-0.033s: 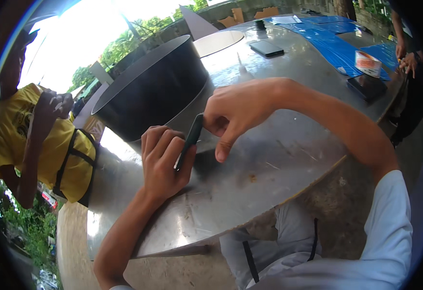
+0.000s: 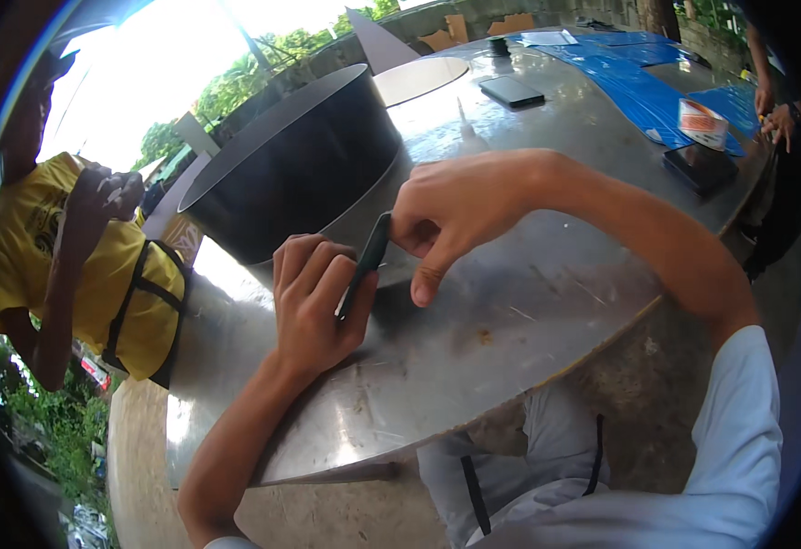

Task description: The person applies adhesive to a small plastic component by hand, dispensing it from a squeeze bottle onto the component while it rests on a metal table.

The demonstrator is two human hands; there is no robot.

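My left hand (image 2: 313, 297) is closed, its heel resting by the metal tabletop (image 2: 474, 384). Between its thumb and fingers it holds a slim, dark green, bar-shaped thing (image 2: 369, 259), tilted with the upper end leaning right; its exact kind is unclear. My right hand (image 2: 451, 206) is beside that upper end, apparently touching it. Its fingers are curled in and the thumb points down, apart from them; whatever the fingers may hold is hidden. Just beyond my left hand stands a large black round drum-like ring (image 2: 291, 156) with an open top.
A person in a yellow shirt (image 2: 80, 256) stands at left; another person's hand (image 2: 776, 123) is at far right. On the table lie a dark phone (image 2: 512, 91), a black box-like item (image 2: 699, 167), a white-and-orange roll (image 2: 703, 123), blue sheeting (image 2: 625, 96) and a pale disc (image 2: 423, 80).
The whole view has shifted very slightly. My hands keep the same hold and place on the dark bar-shaped thing.
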